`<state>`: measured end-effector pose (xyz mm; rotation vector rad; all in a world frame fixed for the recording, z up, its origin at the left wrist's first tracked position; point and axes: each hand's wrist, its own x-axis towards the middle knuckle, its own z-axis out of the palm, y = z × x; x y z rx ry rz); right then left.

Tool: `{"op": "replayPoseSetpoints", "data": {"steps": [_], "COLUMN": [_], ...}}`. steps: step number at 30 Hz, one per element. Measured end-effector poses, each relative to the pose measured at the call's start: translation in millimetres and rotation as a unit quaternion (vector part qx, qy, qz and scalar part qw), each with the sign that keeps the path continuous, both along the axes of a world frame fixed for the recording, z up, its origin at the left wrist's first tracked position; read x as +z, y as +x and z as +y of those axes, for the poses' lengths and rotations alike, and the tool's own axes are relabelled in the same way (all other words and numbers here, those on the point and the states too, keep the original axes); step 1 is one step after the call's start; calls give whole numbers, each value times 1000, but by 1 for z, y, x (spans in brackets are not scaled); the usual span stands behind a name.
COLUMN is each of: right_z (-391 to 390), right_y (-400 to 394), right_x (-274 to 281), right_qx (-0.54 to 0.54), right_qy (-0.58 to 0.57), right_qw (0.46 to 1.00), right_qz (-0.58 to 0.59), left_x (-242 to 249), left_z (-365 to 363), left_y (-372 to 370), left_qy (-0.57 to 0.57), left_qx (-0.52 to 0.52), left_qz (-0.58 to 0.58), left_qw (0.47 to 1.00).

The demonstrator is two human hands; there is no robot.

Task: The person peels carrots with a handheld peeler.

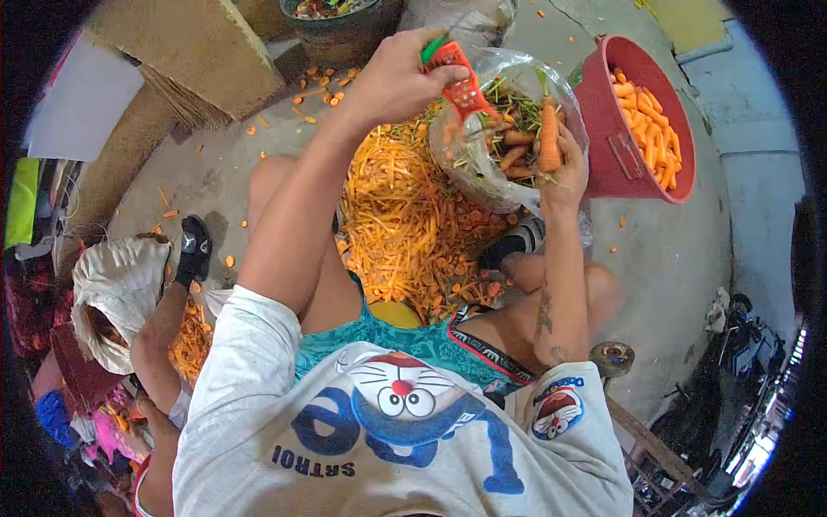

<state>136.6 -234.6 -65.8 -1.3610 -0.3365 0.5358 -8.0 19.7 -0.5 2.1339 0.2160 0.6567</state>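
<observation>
My left hand (409,73) is closed on an orange vegetable peeler (461,86) with small holes in its face and a green end. In my right hand (568,168) is an orange carrot (550,133), held upright with its stem end pointing away from me. Beneath both hands stands an open clear plastic bag (448,155) with unpeeled carrots (515,157) and green stalks in it. The peeler hangs over the bag's left side, apart from the carrot. Between my legs lies a heap of orange peelings (388,211) mixed with cut carrot ends.
A red tub (603,129) of peeled carrots (650,129) tilts at the right. At the back is a dark bucket (332,34) of scraps. Another person's leg (159,323) and a white sack (121,280) are at the left. Carrot bits litter the floor.
</observation>
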Motion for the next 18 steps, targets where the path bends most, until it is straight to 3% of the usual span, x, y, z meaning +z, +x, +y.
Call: {"op": "replayPoseSetpoints", "data": {"steps": [1, 3, 6, 11, 14, 16, 17, 18], "right_z": [-2, -4, 4, 7, 4, -5, -12, -15], "right_y": [-9, -16, -25, -39, -58, -54, -40, -33], "right_x": [11, 19, 30, 28, 53, 46, 35, 29], "right_qx": [10, 28, 28, 42, 59, 75, 172, 269], "right_qy": [47, 72, 91, 131, 138, 148, 187, 225], "right_qw": [999, 995, 982, 974, 968, 966, 941, 904], "right_qz": [11, 60, 164, 180, 199, 198, 223, 244], "left_x": [-2, -2, 1, -10, -19, -18, -16, -16], "left_z": [-4, -15, -31, -55, -68, -52, -41, -28], "left_y": [3, 9, 8, 18, 24, 30, 31, 32], "left_qy": [0, -177, -233, -251, -174, -193, -210, -190], "left_qx": [1, -85, -93, -96, -133, -106, -77, 20], "left_qz": [-1, -67, -41, -18, -136, -135, -135, -148], "left_qw": [1000, 978, 967, 963, 966, 966, 965, 970]}}
